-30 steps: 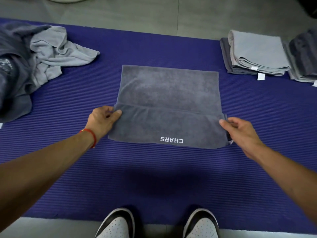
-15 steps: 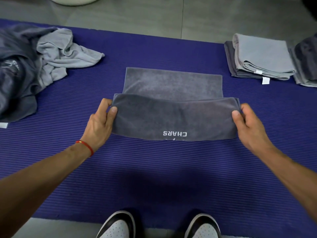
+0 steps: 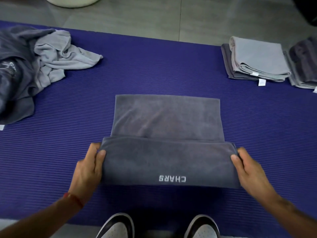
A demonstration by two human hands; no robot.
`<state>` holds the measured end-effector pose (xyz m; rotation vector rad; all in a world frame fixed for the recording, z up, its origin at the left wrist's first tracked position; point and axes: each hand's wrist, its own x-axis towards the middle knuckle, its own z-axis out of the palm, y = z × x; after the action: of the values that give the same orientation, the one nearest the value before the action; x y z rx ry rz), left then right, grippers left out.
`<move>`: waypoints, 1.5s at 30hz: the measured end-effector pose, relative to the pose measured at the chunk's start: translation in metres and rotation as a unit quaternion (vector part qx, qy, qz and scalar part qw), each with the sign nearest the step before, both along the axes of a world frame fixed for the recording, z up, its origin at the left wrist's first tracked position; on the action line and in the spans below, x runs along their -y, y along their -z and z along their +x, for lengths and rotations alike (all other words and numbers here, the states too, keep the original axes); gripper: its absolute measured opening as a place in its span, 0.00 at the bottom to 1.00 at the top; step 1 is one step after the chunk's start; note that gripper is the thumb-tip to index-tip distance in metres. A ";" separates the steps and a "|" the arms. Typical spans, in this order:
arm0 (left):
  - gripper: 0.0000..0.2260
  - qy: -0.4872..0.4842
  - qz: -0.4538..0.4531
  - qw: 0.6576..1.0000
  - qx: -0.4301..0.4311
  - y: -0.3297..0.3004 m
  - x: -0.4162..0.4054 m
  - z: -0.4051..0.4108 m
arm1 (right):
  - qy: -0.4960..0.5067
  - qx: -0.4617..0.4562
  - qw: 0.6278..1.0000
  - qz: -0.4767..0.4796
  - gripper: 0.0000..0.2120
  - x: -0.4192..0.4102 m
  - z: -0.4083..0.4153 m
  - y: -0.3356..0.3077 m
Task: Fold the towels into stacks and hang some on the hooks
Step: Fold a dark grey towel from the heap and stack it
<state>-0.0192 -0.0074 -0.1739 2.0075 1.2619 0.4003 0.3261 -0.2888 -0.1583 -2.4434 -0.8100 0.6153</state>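
A dark grey towel point(image 3: 167, 117) marked "CHARS" lies on the purple mat point(image 3: 154, 69) in front of me, its near part folded over into a thick band. My left hand point(image 3: 88, 170) grips the band's left end, thumb on top. My right hand point(image 3: 248, 170) grips its right end the same way. A stack of folded towels point(image 3: 257, 60), light grey over dark grey, sits at the mat's far right. A second folded stack point(image 3: 303, 66) lies beside it at the frame's edge. No hooks are in view.
A heap of unfolded light and dark grey towels point(image 3: 34, 66) lies at the mat's far left. Grey tiled floor point(image 3: 154, 16) runs beyond the mat, with a white round object point(image 3: 72, 0) at the top. My shoes point(image 3: 118, 227) stand at the mat's near edge.
Both hands took hold of the towel's near edge and folded it away from me. The view has since tilted, so the towel sits lower in the frame.
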 end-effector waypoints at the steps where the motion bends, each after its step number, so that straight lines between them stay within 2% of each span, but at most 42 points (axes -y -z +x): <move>1: 0.06 -0.018 -0.012 1.000 0.000 -0.006 0.010 -0.005 | 0.003 0.008 1.000 0.005 0.26 0.006 -0.004 -0.001; 3: 0.05 -0.048 -0.017 0.999 0.004 -0.018 0.017 -0.007 | 0.012 0.031 0.999 0.022 0.25 0.004 -0.008 -0.010; 6: 0.06 -0.044 0.016 0.999 0.023 -0.030 -0.005 0.012 | 0.034 0.063 0.996 0.059 0.11 -0.021 0.005 -0.021; 8: 0.07 -0.033 0.035 0.999 0.018 -0.029 -0.032 0.036 | 0.046 0.079 0.992 0.088 0.07 -0.048 0.024 -0.022; 11: 0.08 -0.027 0.045 0.999 -0.005 -0.003 -0.080 0.069 | 0.047 0.086 0.990 0.096 0.09 -0.087 0.057 -0.002; 15: 0.09 -0.006 0.016 0.995 -0.093 0.037 -0.119 0.087 | 0.034 0.062 0.997 0.016 0.14 -0.120 0.086 0.039; 18: 0.07 0.004 0.018 0.995 -0.094 0.039 -0.126 0.087 | 0.047 0.067 0.996 -0.023 0.12 -0.125 0.092 0.050; 24: 0.08 -0.011 -0.014 0.997 -0.072 0.036 -0.129 0.089 | 0.092 0.097 0.991 -0.031 0.13 -0.129 0.091 0.053; 28: 0.13 -0.044 -0.054 0.996 -0.051 0.025 -0.116 0.090 | 0.104 0.119 0.986 -0.058 0.15 -0.131 0.080 0.048; 29: 0.14 -0.033 -0.021 0.998 -0.059 0.022 -0.109 0.087 | 0.106 0.121 0.985 -0.066 0.17 -0.129 0.077 0.047; 30: 0.15 0.001 0.053 0.995 -0.084 0.020 -0.100 0.082 | 0.106 0.123 0.984 -0.080 0.19 -0.125 0.074 0.046; 31: 0.16 0.053 0.149 0.979 -0.126 0.019 -0.090 0.078 | 0.100 0.128 0.982 -0.100 0.20 -0.122 0.070 0.045; 32: 0.17 0.119 0.240 0.949 -0.166 0.018 -0.077 0.075 | 0.099 0.131 0.979 -0.123 0.21 -0.119 0.066 0.043; 33: 0.19 0.188 0.298 0.918 -0.181 0.018 -0.063 0.074 | 0.101 0.129 0.977 -0.139 0.22 -0.116 0.064 0.042; 34: 0.21 0.256 0.316 0.894 -0.186 0.020 -0.049 0.076 | 0.108 0.116 0.977 -0.145 0.24 -0.115 0.062 0.041; 36: 0.25 0.360 0.292 0.862 -0.206 0.033 -0.026 0.085 | 0.124 0.073 0.979 -0.145 0.27 -0.117 0.063 0.039; 38: 0.27 0.404 0.282 0.836 -0.243 0.051 -0.012 0.093 | 0.138 0.026 0.978 -0.153 0.30 -0.119 0.071 0.042; 42: 0.28 0.405 0.288 0.826 -0.266 0.061 -0.014 0.096 | 0.130 -0.036 0.981 -0.137 0.17 -0.130 0.070 0.024; 45: 0.28 0.410 0.300 0.821 -0.260 0.060 -0.015 0.095 | 0.135 -0.040 0.986 -0.095 0.11 -0.131 0.071 0.022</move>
<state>0.0759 0.0078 -0.2336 3.1097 0.4070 -0.2381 0.3973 -0.1576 -0.1807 -2.6188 -0.3930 0.7082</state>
